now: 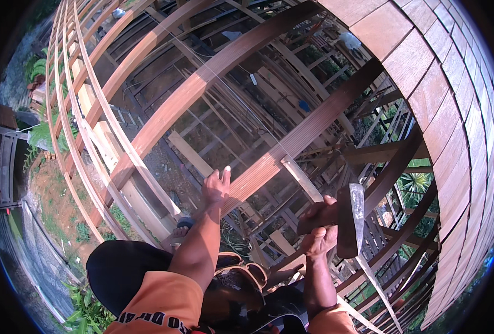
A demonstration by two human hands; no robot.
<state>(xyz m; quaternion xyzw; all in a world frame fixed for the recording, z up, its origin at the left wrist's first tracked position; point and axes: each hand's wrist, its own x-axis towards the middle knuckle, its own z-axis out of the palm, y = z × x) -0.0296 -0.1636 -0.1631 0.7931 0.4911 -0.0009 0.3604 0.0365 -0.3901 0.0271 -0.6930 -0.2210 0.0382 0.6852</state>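
My left hand (217, 186) is beside the near end of a reddish grooved rafter (269, 162). Its fingers are curled and one digit points forward; what lies under them is hidden. At the right, my right hand (320, 240) is closed around a hatchet-like tool (351, 221) with a broad, wedge-shaped metal head. Most of its handle is out of sight. A thin pale batten (302, 179) runs from the rafter toward that hand, and a brown rounded shape above my knuckles is too dark to make out.
Overlapping wooden shingles (411, 55) cover the right side. Curved rafters (186, 97) span open gaps, with lumber and ground far below. Long bent battens (99, 106) cross at the left. My sandalled foot (181, 227) is near the left battens.
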